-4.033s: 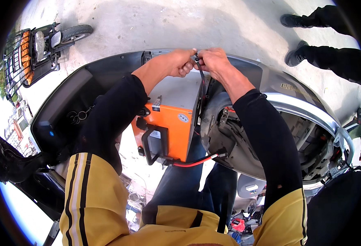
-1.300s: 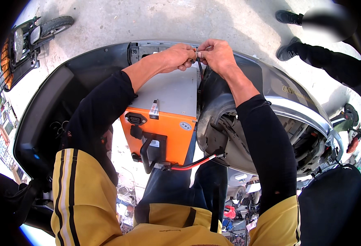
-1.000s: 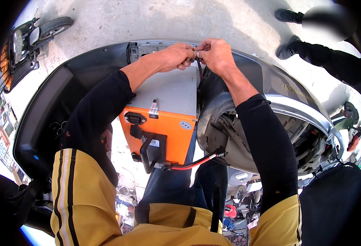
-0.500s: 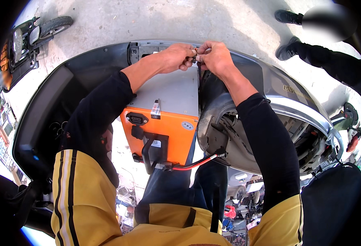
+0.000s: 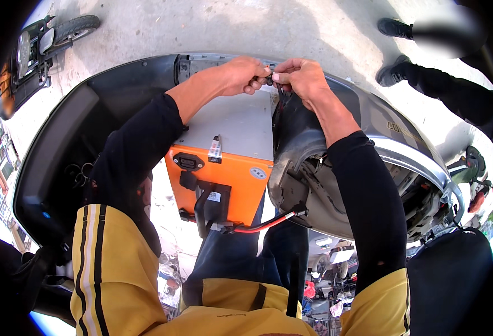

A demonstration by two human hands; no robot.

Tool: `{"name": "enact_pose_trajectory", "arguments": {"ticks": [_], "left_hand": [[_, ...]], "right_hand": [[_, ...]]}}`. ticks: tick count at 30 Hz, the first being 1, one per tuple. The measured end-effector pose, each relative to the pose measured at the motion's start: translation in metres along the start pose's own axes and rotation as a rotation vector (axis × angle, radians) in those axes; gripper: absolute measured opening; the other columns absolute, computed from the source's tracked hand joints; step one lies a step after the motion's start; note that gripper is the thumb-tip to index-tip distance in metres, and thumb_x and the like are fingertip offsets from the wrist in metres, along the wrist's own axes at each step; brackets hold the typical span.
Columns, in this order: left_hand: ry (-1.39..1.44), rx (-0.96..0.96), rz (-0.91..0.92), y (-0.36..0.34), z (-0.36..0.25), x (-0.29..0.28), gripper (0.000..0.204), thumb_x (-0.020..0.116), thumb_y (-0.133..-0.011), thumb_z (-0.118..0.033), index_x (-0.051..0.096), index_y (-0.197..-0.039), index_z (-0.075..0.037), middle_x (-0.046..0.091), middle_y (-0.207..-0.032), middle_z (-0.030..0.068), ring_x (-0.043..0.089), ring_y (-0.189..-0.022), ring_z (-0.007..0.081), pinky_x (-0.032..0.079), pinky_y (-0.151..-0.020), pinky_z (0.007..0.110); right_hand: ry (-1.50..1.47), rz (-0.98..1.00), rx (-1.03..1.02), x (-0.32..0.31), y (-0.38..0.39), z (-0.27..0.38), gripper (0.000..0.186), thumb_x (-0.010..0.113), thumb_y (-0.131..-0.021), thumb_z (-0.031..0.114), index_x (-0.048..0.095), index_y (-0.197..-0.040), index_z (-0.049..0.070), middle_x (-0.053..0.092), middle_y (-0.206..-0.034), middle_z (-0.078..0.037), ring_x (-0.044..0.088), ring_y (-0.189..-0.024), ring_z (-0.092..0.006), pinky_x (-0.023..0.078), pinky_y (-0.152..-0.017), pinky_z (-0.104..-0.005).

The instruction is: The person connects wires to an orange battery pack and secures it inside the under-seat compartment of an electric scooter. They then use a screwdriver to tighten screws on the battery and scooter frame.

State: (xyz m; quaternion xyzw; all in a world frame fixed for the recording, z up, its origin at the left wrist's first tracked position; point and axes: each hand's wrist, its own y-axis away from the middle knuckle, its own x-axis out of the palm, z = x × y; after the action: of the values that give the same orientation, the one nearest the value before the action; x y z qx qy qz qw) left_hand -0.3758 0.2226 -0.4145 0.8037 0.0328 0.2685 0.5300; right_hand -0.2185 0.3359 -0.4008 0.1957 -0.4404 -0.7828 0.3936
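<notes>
My left hand point(image 5: 245, 77) and my right hand point(image 5: 299, 84) meet above the back of a battery box, pinching a small dark connector point(image 5: 269, 79) on a dark cable point(image 5: 280, 99) that runs down along the box's right side. Fingertips hide part of the connector. The box has a grey lid point(image 5: 229, 120) and an orange front point(image 5: 241, 196) with a socket point(image 5: 188, 162) and black handle point(image 5: 204, 210). A red cable point(image 5: 260, 225) joins its bottom to the grey scooter body point(image 5: 369, 112) at right.
A black plastic panel point(image 5: 106, 87) curves round the left. A parked two-wheeler point(image 5: 45, 42) stands at top left. Another person's shoes point(image 5: 393, 73) and dark-clad legs point(image 5: 453, 101) are at upper right. Concrete ground point(image 5: 229, 28) lies beyond; assorted clutter point(image 5: 330, 269) shows below.
My right hand has shifted slightly right and down, its thumb now over the cable. My left hand stays at the connector. The view has shifted a little since four seconds ago.
</notes>
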Motion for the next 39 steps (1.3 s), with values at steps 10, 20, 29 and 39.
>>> {"name": "enact_pose_trajectory", "arguments": {"ticks": [10, 20, 29, 39], "left_hand": [[0.037, -0.016, 0.012, -0.0016, 0.0026, 0.0009, 0.019, 0.053, -0.106, -0.016, 0.053, -0.090, -0.007, 0.049, -0.078, 0.0017, 0.041, -0.066, 0.0122, 0.033, -0.056, 0.028], [0.036, 0.000, 0.038, -0.0023, -0.0005, -0.0011, 0.016, 0.051, -0.106, -0.013, 0.055, -0.092, -0.006, 0.050, -0.078, 0.0016, 0.043, -0.069, 0.0122, 0.035, -0.059, 0.028], [0.018, -0.001, 0.039, -0.0017, 0.0007, -0.0009, 0.018, 0.053, -0.106, -0.015, 0.055, -0.091, -0.007, 0.050, -0.078, 0.0011, 0.042, -0.069, 0.0119, 0.035, -0.059, 0.028], [0.098, -0.010, 0.087, -0.0007, 0.0063, -0.0014, 0.019, 0.052, -0.107, -0.018, 0.056, -0.093, -0.007, 0.049, -0.079, 0.0001, 0.041, -0.069, 0.0111, 0.034, -0.059, 0.027]], "right_hand": [[0.051, 0.051, 0.007, -0.0011, 0.0041, 0.0069, 0.012, 0.077, -0.086, -0.004, 0.071, -0.097, -0.004, 0.071, -0.084, -0.011, 0.065, -0.071, -0.0150, 0.052, -0.062, -0.0280], [0.046, 0.033, 0.016, -0.0023, 0.0039, 0.0042, 0.012, 0.074, -0.087, -0.004, 0.072, -0.099, -0.004, 0.072, -0.084, -0.010, 0.064, -0.071, -0.0134, 0.050, -0.062, -0.0270], [-0.001, 0.094, 0.108, -0.0042, 0.0063, 0.0082, 0.012, 0.075, -0.088, -0.001, 0.072, -0.100, -0.003, 0.072, -0.085, -0.010, 0.068, -0.072, -0.0136, 0.052, -0.060, -0.0266], [-0.003, 0.050, 0.107, -0.0025, 0.0045, 0.0036, 0.004, 0.072, -0.091, 0.001, 0.071, -0.094, -0.002, 0.072, -0.081, -0.009, 0.068, -0.068, -0.0129, 0.051, -0.056, -0.0257]]}}
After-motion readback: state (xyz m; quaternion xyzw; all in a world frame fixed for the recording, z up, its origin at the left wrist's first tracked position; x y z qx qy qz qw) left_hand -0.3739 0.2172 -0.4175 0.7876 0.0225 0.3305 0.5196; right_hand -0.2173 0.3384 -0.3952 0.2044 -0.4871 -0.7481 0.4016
